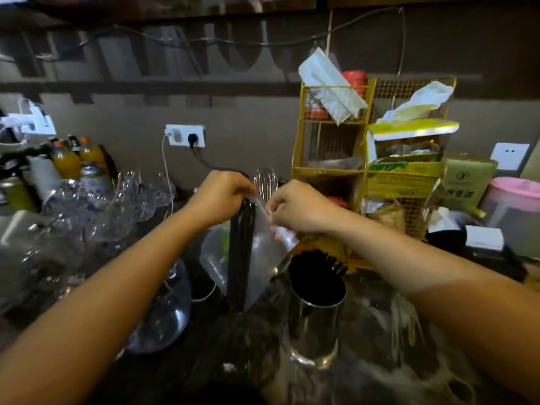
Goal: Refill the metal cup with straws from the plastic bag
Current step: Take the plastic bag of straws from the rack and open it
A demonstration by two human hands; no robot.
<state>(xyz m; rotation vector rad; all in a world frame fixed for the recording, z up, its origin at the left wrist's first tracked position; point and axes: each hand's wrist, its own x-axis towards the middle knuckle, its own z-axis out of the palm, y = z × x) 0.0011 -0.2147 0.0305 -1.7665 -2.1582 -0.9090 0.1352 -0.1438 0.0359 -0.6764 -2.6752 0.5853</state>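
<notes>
I see a yellow wire rack (331,141) against the wall, with white wrapped packs (330,83) sticking out of its top. Next to it sits a green box (404,178). A pink tub (517,206) stands far right. On the left are lots of clear glasses (117,206) and orange bottles (67,162). A black plug sits in the wall socket (185,136). A wire whisk (265,182) stands near the middle.

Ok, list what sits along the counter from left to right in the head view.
Orange bottles → clear glassware → left hand on the bag of black straws → right hand → metal cup → yellow wire rack → pink-lidded container.
</notes>
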